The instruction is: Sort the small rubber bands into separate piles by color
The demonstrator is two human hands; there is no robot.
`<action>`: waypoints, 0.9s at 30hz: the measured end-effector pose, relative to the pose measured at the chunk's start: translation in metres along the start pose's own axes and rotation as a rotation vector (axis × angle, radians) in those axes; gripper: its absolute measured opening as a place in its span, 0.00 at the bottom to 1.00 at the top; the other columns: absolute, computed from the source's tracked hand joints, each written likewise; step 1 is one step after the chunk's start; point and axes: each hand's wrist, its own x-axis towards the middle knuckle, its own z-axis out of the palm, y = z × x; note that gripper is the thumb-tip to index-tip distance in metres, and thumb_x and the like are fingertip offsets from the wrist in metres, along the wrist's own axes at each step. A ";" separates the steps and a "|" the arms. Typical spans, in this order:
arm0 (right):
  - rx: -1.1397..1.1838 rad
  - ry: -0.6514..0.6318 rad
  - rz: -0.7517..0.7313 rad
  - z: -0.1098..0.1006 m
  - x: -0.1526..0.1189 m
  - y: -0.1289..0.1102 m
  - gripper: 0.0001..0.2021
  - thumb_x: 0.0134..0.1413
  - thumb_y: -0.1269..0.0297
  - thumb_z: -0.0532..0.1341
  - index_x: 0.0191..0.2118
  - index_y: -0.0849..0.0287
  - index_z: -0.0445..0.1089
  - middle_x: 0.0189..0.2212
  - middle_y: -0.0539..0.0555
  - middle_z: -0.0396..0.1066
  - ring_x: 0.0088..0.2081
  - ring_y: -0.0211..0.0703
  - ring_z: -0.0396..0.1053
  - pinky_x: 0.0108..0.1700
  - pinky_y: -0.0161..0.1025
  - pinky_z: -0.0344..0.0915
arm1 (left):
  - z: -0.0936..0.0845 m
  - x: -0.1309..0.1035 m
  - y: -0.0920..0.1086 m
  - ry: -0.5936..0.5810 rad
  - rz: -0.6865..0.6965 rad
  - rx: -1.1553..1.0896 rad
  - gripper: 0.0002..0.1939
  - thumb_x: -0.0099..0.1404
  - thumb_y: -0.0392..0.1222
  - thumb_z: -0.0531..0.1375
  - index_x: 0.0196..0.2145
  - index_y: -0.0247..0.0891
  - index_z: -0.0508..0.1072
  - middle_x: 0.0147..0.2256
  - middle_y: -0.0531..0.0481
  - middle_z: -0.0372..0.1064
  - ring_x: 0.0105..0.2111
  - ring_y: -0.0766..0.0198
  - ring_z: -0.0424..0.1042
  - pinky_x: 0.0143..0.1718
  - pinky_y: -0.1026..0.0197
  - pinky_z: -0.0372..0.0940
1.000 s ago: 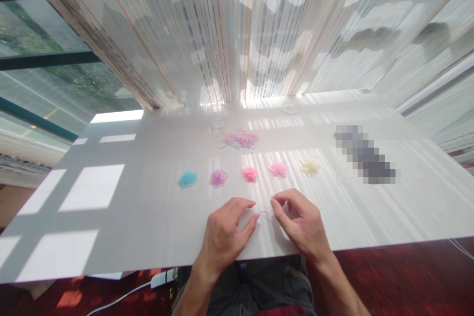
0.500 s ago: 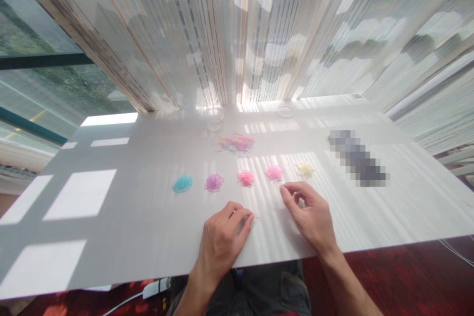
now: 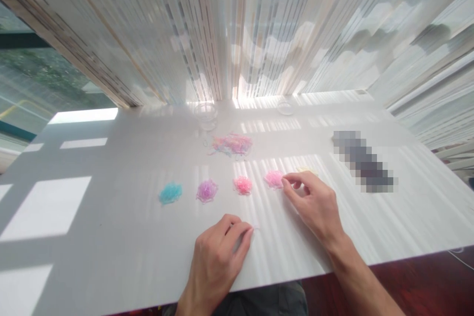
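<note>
My left hand (image 3: 221,256) hovers low over the near part of the table, thumb and forefinger pinched on a thin pink rubber band (image 3: 256,228) that pokes out at the tips. My right hand (image 3: 315,202) is closed in a pinch at the right edge of the light pink pile of bands (image 3: 273,179); whether anything is between its fingertips is hidden. It partly covers a pale yellow pile (image 3: 309,170). Leftward in the same row lie a coral pink pile (image 3: 243,185), a purple pile (image 3: 207,190) and a turquoise pile (image 3: 171,193).
A mixed-colour heap of bands (image 3: 233,144) lies behind the row on the white table (image 3: 122,182). Farther back stand a clear round container (image 3: 206,112) and a clear lid-like disc (image 3: 285,107). A blurred-out dark object (image 3: 365,160) rests at right. Striped curtains (image 3: 207,34) hang behind.
My right hand has moved up to the light pink pile's edge and now covers part of the yellow pile. My left hand keeps its pinch. The view has tilted slightly down.
</note>
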 end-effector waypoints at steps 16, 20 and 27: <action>-0.072 0.038 -0.055 -0.005 -0.009 -0.003 0.05 0.66 0.63 0.60 0.38 0.53 0.73 0.29 0.52 0.73 0.29 0.44 0.69 0.31 0.42 0.69 | -0.001 0.000 -0.001 0.010 0.013 -0.003 0.05 0.74 0.34 0.58 0.39 0.41 0.74 0.32 0.51 0.74 0.25 0.66 0.73 0.27 0.63 0.65; 0.030 -0.036 -0.121 -0.004 -0.025 -0.017 0.04 0.67 0.67 0.60 0.42 0.54 0.73 0.31 0.53 0.74 0.31 0.44 0.71 0.35 0.42 0.71 | -0.002 0.000 -0.001 0.016 0.016 -0.051 0.05 0.75 0.33 0.57 0.42 0.40 0.73 0.36 0.49 0.76 0.27 0.66 0.74 0.29 0.65 0.67; 0.240 -0.237 -0.177 0.014 -0.059 -0.036 0.06 0.67 0.67 0.62 0.47 0.55 0.72 0.36 0.54 0.75 0.36 0.43 0.74 0.39 0.39 0.73 | -0.002 -0.003 -0.003 0.062 -0.032 -0.087 0.04 0.75 0.35 0.58 0.44 0.39 0.73 0.35 0.51 0.78 0.28 0.66 0.76 0.31 0.65 0.68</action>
